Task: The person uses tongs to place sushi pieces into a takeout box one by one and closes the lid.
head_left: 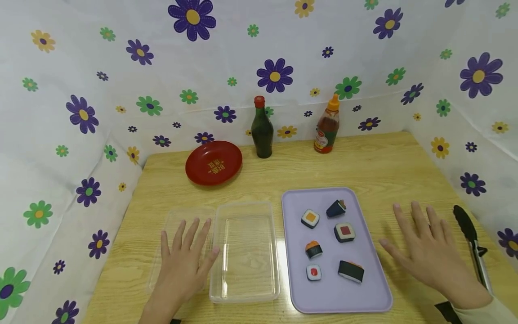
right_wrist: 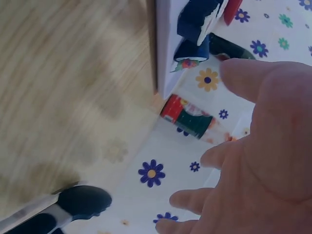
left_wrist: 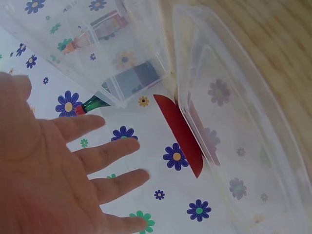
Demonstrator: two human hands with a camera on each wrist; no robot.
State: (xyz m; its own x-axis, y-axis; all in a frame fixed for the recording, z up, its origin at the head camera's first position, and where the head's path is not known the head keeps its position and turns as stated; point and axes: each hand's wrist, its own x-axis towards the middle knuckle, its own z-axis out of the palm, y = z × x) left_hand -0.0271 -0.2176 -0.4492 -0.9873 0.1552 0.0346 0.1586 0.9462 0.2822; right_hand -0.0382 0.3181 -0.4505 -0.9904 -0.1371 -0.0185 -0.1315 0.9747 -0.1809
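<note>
Both hands spread flat, gripping nothing: left hand (head_left: 183, 261) over thin, light, flexible clear lid (head_left: 178, 249), best pinched at rim; right hand (head_left: 429, 252) beside tongs (head_left: 471, 240).

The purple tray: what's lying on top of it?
Six sushi pieces lie on the purple tray, among them an orange-centred roll and a red-centred one. Neither hand touches them. Whatever is beneath the tray is covered.

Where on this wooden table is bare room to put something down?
Bare wood lies between the red round plate and the clear plastic box, and behind the lilac tray toward both bottles. The tray itself, with six sushi pieces, is crowded.
</note>
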